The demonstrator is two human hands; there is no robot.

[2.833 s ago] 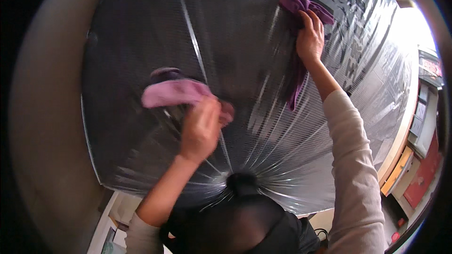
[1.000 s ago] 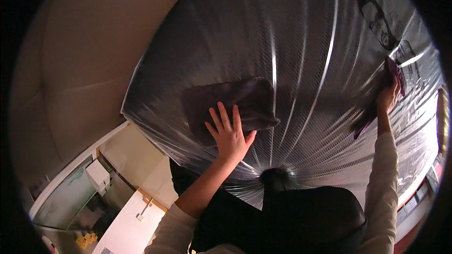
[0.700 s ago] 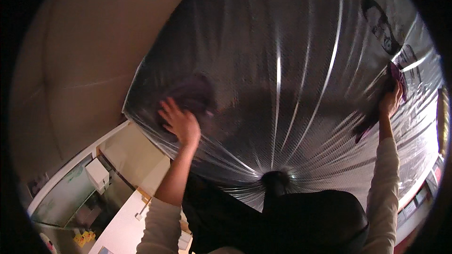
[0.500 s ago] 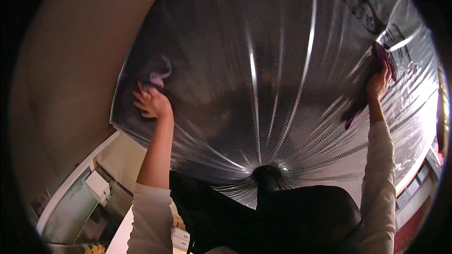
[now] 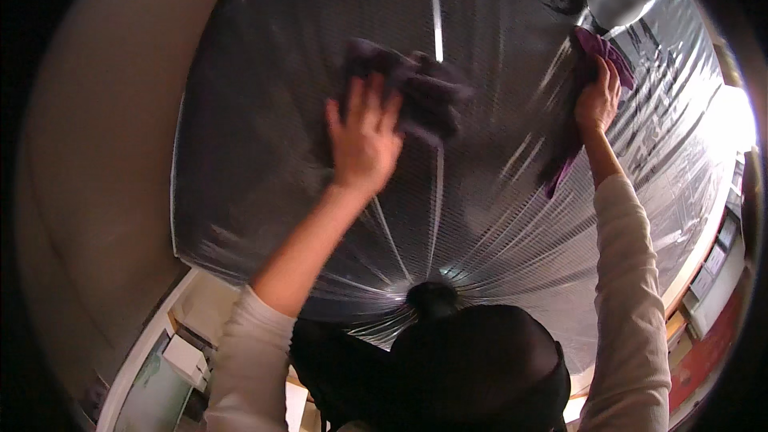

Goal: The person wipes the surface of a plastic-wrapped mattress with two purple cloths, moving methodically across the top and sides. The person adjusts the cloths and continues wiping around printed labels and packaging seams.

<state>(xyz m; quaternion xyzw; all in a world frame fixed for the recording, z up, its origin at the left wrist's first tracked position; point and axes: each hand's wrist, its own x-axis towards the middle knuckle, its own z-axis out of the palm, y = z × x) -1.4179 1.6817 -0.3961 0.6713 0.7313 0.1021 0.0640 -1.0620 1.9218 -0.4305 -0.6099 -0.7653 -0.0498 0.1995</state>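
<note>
While my left hand [image 5: 364,140] is pressing a dark cloth [image 5: 416,92] flat-fingered at center frame, my right hand [image 5: 596,100] is gripping a purple cloth [image 5: 604,48] against the shiny panel [image 5: 264,112].

The dark purple cloth [image 5: 416,92] is a soft, crumpled rag, bunched into uneven folds. It lies flat against the reflective silver surface [image 5: 264,152], upper centre of the view, beneath and just above the fingertips of the left hand [image 5: 364,140], which presses on it with fingers spread. Its outline is blurred.

The second purple cloth [image 5: 596,60] is brighter in tone. It is gripped in the right hand [image 5: 598,100] near the upper right of the surface; 1 end bunches above the fingers, and a long strip hangs down past the wrist.

The silver surface is glossy, finely ribbed, and streaked with bright reflections.
</note>
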